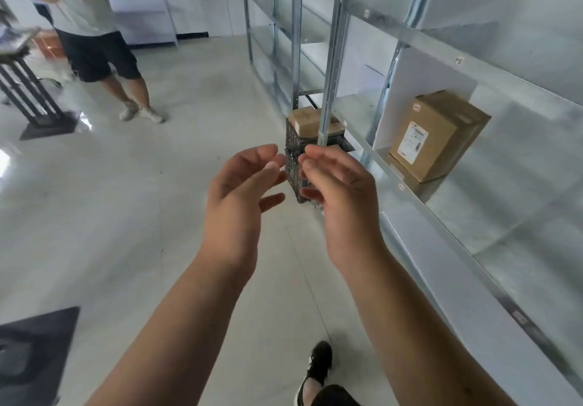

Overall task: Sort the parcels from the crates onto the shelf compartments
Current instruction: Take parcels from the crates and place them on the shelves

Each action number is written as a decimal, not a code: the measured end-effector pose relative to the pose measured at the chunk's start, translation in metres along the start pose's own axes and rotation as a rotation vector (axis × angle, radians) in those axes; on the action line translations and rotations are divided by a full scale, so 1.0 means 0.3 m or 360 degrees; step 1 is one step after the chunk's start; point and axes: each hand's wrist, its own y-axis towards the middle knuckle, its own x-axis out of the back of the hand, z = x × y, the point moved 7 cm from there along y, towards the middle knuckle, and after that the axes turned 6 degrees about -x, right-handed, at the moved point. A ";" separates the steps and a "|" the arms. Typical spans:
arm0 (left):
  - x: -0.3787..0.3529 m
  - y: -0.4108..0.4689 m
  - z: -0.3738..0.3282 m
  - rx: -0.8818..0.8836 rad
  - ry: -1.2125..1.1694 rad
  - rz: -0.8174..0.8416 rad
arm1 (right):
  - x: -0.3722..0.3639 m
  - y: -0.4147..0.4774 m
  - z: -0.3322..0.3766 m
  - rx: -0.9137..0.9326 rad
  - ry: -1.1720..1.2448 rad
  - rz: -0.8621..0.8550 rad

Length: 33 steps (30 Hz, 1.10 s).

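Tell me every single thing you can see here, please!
shelf: one, silver metal, along the right
big parcel: one, brown, in a shelf compartment, standing on a flatter brown parcel
crates: seemingly two, black, stacked on the floor by a shelf post
crate parcels: at least one, brown, in the top crate
other person: one, light top, dark shorts, far left
stand: one, black, left edge
shoe: one, black, bottom
hands: two, empty and open, mid-frame, left hand and right hand

left grip (241, 197): bare, forearm unsleeved
right grip (342, 194): bare, forearm unsleeved
shoe (319, 363): black, white side marks, lower centre of frame
trouser leg (336, 397): dark cloth
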 end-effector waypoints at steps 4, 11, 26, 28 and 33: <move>0.053 0.170 0.061 0.0068 0.0035 -0.0095 | -0.120 0.190 -0.086 -0.0069 0.0016 0.0132; 0.115 0.619 0.146 0.0074 0.0306 -0.0311 | -0.337 0.701 -0.189 -0.0193 -0.0042 0.0350; 0.302 1.448 0.348 0.0186 0.0339 -0.0453 | -0.760 1.469 -0.400 -0.0377 -0.0202 0.0475; 0.342 1.593 0.386 0.0184 0.0334 -0.0400 | -0.830 1.576 -0.449 -0.0383 -0.0211 0.0449; 0.457 1.981 0.474 0.0292 0.0295 -0.0284 | -1.015 1.863 -0.550 -0.0403 -0.0263 0.0317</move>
